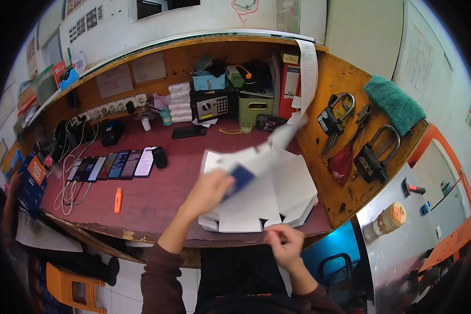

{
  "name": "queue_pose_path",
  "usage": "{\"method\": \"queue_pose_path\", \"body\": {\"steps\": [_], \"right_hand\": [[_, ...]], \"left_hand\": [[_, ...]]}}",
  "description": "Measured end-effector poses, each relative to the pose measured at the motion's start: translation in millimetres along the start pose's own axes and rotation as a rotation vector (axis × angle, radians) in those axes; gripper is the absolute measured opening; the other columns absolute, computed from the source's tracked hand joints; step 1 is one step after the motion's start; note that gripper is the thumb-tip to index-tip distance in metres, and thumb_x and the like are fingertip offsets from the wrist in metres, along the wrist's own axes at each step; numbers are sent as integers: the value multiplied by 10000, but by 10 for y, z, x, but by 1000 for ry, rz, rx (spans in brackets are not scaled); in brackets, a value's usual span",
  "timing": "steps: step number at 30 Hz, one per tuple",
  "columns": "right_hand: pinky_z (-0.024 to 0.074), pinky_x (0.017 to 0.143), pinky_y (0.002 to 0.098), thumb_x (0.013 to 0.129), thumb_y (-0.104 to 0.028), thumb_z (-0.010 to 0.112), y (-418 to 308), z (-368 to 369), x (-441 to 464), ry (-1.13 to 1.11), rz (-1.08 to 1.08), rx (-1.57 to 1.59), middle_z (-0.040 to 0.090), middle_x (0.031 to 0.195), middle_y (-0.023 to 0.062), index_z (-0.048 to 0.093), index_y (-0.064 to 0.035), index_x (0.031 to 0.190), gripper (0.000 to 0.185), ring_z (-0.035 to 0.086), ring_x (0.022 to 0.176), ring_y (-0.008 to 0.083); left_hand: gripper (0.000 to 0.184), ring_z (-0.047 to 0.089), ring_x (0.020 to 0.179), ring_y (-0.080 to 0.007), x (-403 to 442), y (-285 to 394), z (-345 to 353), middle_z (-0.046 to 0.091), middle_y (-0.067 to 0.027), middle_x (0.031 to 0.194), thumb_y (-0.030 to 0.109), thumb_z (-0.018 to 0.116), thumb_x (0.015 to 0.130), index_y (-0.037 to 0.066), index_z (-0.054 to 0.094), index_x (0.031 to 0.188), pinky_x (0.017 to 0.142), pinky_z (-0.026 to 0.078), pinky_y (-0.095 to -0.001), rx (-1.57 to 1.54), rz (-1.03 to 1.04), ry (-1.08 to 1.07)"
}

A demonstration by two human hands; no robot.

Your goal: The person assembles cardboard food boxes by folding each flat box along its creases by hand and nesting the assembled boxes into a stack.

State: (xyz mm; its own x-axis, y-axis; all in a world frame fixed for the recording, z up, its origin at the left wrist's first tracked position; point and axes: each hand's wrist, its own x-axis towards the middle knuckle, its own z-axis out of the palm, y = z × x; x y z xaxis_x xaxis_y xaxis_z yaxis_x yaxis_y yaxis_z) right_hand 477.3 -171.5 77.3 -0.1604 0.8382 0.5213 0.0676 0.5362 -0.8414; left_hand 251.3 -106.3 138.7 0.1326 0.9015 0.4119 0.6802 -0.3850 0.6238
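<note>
On a maroon tabletop [149, 201], a pile of flat, white, die-cut cardboard blanks [293, 191] is lying before the person, with a blurred white cardboard sheet [280, 141] sitting over it. The left hand [212, 189] is apparently grasping a small dark-blue panel [240, 178] above the pile, while the right hand [285, 243] is resting half-curled by its near edge, possibly holding nothing; I cannot tell. The step in hand seems to be handling 1 sheet, and the next move is probably calling for gentle control by 2 hands.
</note>
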Motion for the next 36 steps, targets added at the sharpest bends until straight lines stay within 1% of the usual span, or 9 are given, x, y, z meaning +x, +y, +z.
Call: {"method": "queue_pose_path", "body": {"steps": [2,6,11,15,21,27,30,33,36], "right_hand": [[469,567,212,854,-103,513,99,128,34,-355,389,225,627,802,77,590,9,947,165,597,689,106],[499,642,272,898,-206,452,169,456,195,-340,639,729,593,979,89,510,-17,1048,249,584,798,144],[470,551,227,898,-210,447,68,311,456,75,461,974,595,873,33,520,-71,926,160,579,741,120],[389,467,152,898,-227,450,9,-197,640,-207,498,1416,575,807,8,519,-48,960,202,536,649,69],[464,583,219,732,61,603,-60,371,470,515,-307,243,506,835,55,484,-29,752,150,523,726,102],[393,526,206,836,-117,558,-323,539,371,324,355,1256,560,772,-3,521,-54,915,107,518,654,88],[391,532,209,808,-83,588,-275,385,372,120,379,1406,564,780,8,515,-37,974,187,507,643,87],[394,526,215,760,-45,632,-419,454,404,163,138,942,569,823,26,508,-23,1014,284,501,641,81],[465,652,253,692,22,670,-269,518,260,310,-108,777,571,899,58,473,0,1066,423,554,764,132]], "left_hand": [[213,494,591,-180,-36,-54,17,568,-104,721,166,446,884,-32,525,901,555,398,-317,-374,-33,282],[245,515,784,-90,-194,234,205,560,-29,909,117,399,910,-39,456,1089,633,428,-233,-737,60,675],[279,541,865,-112,-478,234,243,547,-58,1008,53,471,868,2,450,1141,695,466,-229,-1116,-25,637],[297,568,816,-131,-570,192,213,568,-77,972,21,570,804,-20,483,1085,661,494,-252,-948,-30,411],[298,577,794,-140,-547,533,576,574,-100,971,16,580,801,-39,464,1070,663,505,-273,-1008,131,579],[325,505,1014,-167,-624,555,551,545,-107,1058,91,534,846,-20,432,1134,878,407,-326,-860,114,462],[355,488,1029,-176,-613,443,317,538,-77,1083,112,579,814,-2,457,1127,890,376,-331,-88,-140,585],[501,424,1129,-205,-671,563,-38,460,-88,1220,326,494,855,9,386,1229,984,278,-381,-2011,38,228],[488,472,1069,-205,-809,264,118,520,-66,1137,286,628,782,31,463,1165,934,345,-363,-1228,-134,394]]}}
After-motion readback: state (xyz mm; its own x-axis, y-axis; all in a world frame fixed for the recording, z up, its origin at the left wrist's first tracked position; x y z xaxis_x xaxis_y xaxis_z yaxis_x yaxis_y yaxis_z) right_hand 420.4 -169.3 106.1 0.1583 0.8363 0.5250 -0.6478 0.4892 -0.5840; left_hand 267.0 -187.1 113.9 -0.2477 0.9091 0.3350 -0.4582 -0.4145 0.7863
